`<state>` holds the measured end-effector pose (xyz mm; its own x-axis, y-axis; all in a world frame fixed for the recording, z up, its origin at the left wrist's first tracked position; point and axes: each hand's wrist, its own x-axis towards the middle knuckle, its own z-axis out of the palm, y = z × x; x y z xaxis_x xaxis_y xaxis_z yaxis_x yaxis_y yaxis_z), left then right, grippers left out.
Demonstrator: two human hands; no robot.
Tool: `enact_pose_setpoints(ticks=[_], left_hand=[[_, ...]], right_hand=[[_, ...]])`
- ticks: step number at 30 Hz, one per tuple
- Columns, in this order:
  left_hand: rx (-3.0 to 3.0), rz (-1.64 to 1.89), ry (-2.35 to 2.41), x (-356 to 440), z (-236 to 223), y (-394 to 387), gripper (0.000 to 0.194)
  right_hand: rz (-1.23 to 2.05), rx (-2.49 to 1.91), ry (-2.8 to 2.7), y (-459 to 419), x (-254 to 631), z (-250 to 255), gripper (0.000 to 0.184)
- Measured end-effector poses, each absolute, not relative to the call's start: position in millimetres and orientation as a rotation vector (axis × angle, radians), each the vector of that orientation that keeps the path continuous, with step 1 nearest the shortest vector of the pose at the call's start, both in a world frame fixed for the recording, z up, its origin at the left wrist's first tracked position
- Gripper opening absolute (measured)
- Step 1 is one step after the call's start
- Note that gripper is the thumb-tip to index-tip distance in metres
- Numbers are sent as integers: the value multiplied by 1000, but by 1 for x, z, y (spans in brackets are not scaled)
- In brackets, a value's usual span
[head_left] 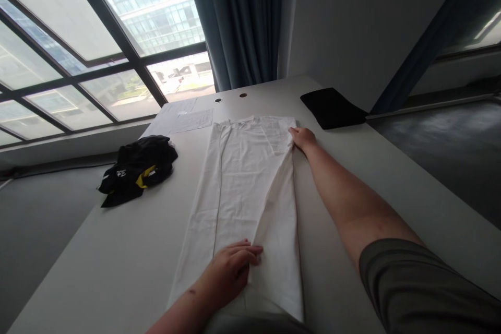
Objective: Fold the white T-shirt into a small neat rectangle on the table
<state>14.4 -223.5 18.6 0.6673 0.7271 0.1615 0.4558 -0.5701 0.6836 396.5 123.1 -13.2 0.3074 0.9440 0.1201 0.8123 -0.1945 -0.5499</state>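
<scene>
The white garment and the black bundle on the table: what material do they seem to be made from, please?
The white garment looks like a soft cotton knit, matte, with fine wrinkles and limp folds, though a blend is possible. The black bundle seems to be crumpled synthetic fabric, with a faint sheen on its folds; its exact fibre cannot be told from here.
</scene>
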Motion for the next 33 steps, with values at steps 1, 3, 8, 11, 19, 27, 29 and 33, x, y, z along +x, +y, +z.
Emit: enact_pose_setpoints(ticks=[1,3,8,11,19,27,29,33], left_hand=[[2258,586,912,14,16,-223,44],[2258,594,890,16,15,-224,44],[2328,610,794,12,36,-231,40],[2380,623,777,1,51,-241,37],[2439,599,927,-36,46,-266,33],[2306,502,1290,-28,41,-246,31],[2317,421,1353,-16,42,-227,31],[2408,236,1381,12,47,-190,52]], right_hand=[[337,-2071,-1550,127,395,-10,47],[328,-2078,-1559,134,392,-2,47],[282,-2019,-1705,156,370,28,47],[280,-1941,-1868,172,342,43,50],[368,-1742,-2301,178,256,18,62],[283,-1759,-2418,164,242,-21,64],[262,-1754,-2439,163,244,-21,64],[221,-1760,-2480,162,244,-19,64]])
